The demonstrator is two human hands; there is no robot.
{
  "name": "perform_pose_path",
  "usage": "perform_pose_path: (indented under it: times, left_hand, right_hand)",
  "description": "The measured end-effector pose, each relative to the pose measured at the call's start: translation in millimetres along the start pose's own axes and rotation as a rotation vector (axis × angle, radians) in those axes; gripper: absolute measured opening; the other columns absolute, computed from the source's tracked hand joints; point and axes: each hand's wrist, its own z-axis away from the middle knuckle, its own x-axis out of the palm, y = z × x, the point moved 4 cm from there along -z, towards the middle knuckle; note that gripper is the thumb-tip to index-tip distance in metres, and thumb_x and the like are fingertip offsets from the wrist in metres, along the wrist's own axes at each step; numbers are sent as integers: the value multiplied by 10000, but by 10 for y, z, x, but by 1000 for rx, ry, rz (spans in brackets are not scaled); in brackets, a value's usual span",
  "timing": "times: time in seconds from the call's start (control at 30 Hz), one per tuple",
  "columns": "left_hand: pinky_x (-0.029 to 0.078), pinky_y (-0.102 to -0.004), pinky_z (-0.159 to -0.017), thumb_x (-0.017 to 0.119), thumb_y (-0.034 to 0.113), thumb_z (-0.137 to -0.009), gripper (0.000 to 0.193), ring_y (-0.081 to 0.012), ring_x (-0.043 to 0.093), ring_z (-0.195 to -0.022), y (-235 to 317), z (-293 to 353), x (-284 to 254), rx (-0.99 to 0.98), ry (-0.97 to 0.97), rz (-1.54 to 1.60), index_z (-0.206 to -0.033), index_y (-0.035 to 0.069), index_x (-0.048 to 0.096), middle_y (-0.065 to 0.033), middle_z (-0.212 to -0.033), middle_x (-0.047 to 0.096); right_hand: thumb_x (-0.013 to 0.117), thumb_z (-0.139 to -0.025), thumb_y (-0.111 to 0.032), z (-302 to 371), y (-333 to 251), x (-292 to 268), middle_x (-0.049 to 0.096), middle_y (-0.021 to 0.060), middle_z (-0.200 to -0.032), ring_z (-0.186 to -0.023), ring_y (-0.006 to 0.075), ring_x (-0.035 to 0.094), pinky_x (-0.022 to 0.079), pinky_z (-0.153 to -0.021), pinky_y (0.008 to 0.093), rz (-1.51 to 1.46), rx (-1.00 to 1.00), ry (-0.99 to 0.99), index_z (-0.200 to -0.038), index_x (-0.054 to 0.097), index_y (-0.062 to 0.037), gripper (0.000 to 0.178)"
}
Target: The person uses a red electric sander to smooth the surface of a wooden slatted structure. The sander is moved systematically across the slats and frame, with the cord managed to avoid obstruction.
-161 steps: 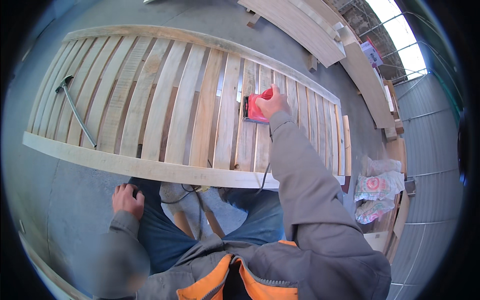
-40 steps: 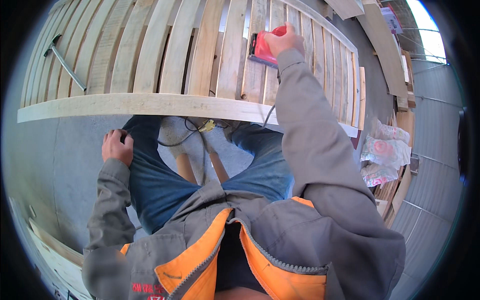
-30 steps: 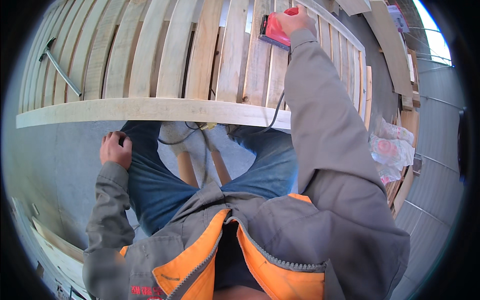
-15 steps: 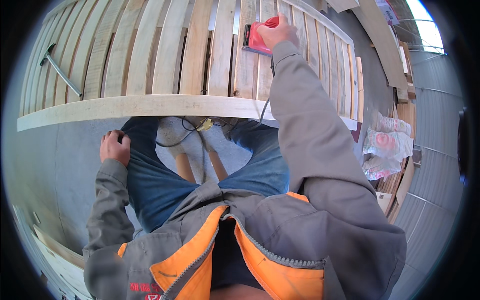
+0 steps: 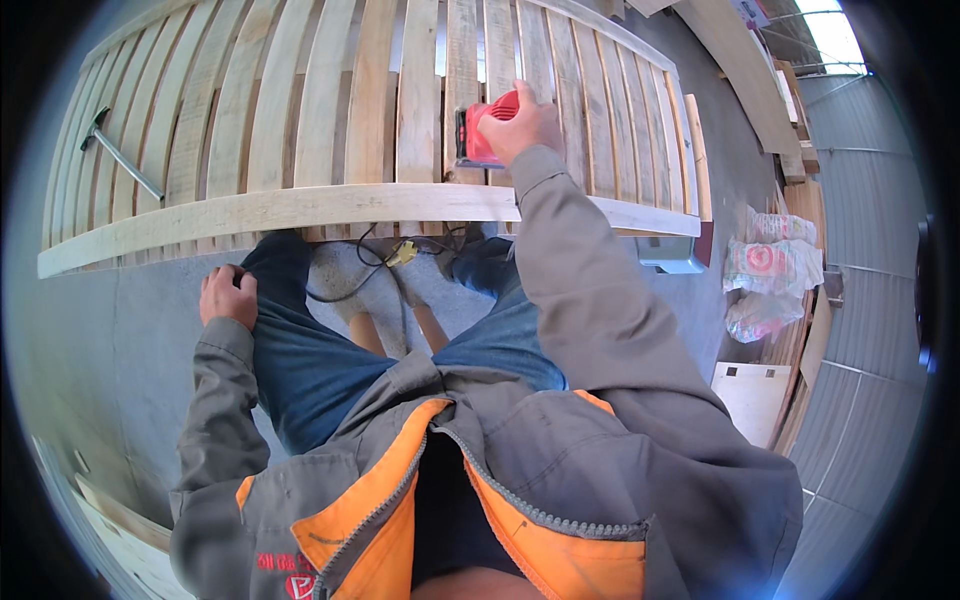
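My right hand (image 5: pixel 527 130) is wrapped round a red electric sander (image 5: pixel 480 138), its dark base pressed on the slats of a long wooden slatted panel (image 5: pixel 300 207) in front of me. The sander sits close to the panel's near rail. My left hand (image 5: pixel 229 294) rests on my left thigh, fingers loosely bent and a little apart, with nothing visible in it. On the panel's left part lies a hammer (image 5: pixel 127 160) with a dark head and a metal shaft.
A dark cable with a yellow connector (image 5: pixel 402 253) hangs below the near rail, between my legs. White plastic bags (image 5: pixel 770 265) lie on stacked boards to the right, by a corrugated grey wall (image 5: pixel 870 230). A pale board (image 5: pixel 750 395) lies on the right.
My right hand has brought the sander toward me and a little left over the slats. The left hand stays on my thigh. The view has shifted slightly.
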Motion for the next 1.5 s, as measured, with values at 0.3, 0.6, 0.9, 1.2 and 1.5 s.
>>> perform_pose_path:
  times: [0.3,0.6,0.9,1.2,1.5]
  left_hand:
    - [529,-484,-990,679,281,-944,245,-386,638,-1126,-76,101,-10,-2,44,-20,-1019,67,773,-136,-1125,743]
    - [526,-486,-1004,684,282,-944,255,-389,637,-1135,-111,90,2,-10,36,6,-1026,58,773,-145,-1132,743]
    - [524,-487,-1008,678,280,-943,258,-393,634,-1136,-48,56,-12,-17,5,4,-1024,54,773,-149,-1143,743]
    - [528,-484,-996,681,284,-938,255,-389,640,-1116,-78,48,-2,-15,24,14,-1007,56,772,-144,-1110,741]
    - [529,-482,-996,683,279,-937,250,-387,640,-1120,-59,10,27,-19,16,21,-1010,58,774,-146,-1112,745]
  right_hand:
    - [747,-867,-487,83,77,80,593,235,-1387,-1196,411,703,595,-1006,488,-58,-48,34,-1597,496,-229,815]
    - [768,-869,-517,146,52,130,595,232,-1388,-1182,425,709,601,-985,499,-47,-58,18,-1588,505,-245,813]
    - [746,-816,-479,-147,199,12,626,262,-1339,-1182,433,689,577,-1016,490,-40,19,80,-1582,532,-203,841]
    - [753,-820,-465,-186,214,14,628,270,-1321,-1173,435,695,572,-1019,491,-28,0,99,-1577,537,-226,823]
    - [762,-825,-464,-47,290,99,631,264,-1300,-1153,434,698,576,-1012,489,-49,-105,124,-1564,549,-216,807]
